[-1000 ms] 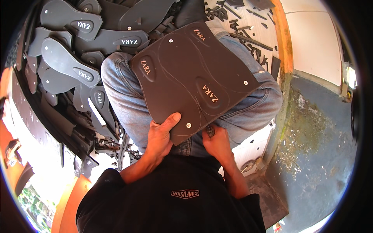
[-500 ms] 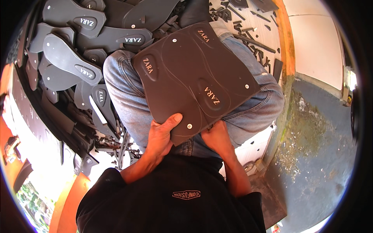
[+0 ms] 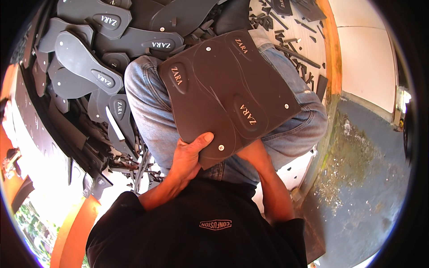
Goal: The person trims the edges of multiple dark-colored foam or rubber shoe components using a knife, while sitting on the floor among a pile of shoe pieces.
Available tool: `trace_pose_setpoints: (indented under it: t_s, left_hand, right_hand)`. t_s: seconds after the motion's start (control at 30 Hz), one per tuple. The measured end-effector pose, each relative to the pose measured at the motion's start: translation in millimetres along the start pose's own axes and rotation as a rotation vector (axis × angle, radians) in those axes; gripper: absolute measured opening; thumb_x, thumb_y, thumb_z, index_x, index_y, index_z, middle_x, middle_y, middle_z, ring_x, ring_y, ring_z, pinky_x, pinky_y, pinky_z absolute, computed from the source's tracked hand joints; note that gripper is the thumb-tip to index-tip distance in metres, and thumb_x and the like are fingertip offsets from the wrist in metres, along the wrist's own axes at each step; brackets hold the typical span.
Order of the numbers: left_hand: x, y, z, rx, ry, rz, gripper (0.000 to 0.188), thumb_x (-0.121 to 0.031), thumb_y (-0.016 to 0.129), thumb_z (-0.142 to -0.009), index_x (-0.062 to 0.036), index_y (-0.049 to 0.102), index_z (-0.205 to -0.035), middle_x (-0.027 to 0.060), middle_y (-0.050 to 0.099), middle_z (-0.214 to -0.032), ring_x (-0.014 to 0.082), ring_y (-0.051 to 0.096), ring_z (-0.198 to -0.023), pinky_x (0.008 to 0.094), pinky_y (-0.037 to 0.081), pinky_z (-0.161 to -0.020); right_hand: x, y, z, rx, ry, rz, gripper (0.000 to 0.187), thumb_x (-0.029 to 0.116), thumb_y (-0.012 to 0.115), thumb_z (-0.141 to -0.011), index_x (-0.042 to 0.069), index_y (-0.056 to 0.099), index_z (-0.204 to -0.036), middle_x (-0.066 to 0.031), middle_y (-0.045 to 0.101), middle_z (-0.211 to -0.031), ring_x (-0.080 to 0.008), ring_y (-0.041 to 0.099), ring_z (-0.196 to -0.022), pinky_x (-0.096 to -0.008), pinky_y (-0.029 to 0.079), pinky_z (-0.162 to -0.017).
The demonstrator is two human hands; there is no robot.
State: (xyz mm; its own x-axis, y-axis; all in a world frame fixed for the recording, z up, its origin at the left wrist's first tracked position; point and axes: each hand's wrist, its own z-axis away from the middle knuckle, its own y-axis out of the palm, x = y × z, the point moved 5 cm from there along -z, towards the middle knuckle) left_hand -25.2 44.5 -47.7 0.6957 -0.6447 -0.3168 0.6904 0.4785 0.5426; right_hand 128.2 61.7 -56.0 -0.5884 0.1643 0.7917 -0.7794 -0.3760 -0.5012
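Note:
A dark foam sheet with moulded sole outlines, oval raised pads and several small round pale spots lies tilted across my lap. My left hand is closed on its near left edge, thumb on top and the other fingers underneath. At the near edge, to the right of that grip, my right hand reaches under the sheet. Its fingers are hidden there, so whether they hold anything does not show.
Cut dark foam soles lie heaped at the left, a pale narrow strip among them. Dark offcuts are scattered on the pale floor at the far right. An orange edge borders a stained blue-grey floor.
My right hand has slid farther under the sheet, its fist no longer showing at the edge. The sheet and my left hand have shifted slightly in view; the left grip is unchanged.

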Motion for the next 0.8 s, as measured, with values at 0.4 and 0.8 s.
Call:
trace_pose_setpoints:
  t_s: [0.4,0.8]
  left_hand:
    - [1,-3,-1,0.013,-0.027,0.003,0.023,-0.007,0.066,-0.083,-0.0037,0.06,-0.105,0.0065,0.063,-0.1,0.0165,0.063,-0.089,0.0286,0.055,-0.076]
    - [1,2,0,0.03,-0.045,0.029,0.023,-0.008,0.066,-0.083,-0.0052,0.059,-0.105,0.0051,0.063,-0.097,0.0153,0.063,-0.087,0.0276,0.055,-0.074]
  right_hand:
    - [7,2,-20,-0.215,-0.349,0.252,0.034,0.02,0.063,-0.082,0.001,0.059,-0.11,-0.0139,0.063,-0.103,-0.0278,0.061,-0.092,-0.0384,0.048,-0.08]
    - [10,15,-42,-0.243,-0.325,0.238,0.034,0.023,0.062,-0.084,0.0,0.059,-0.108,-0.0136,0.063,-0.1,-0.0263,0.062,-0.09,-0.0371,0.049,-0.078]
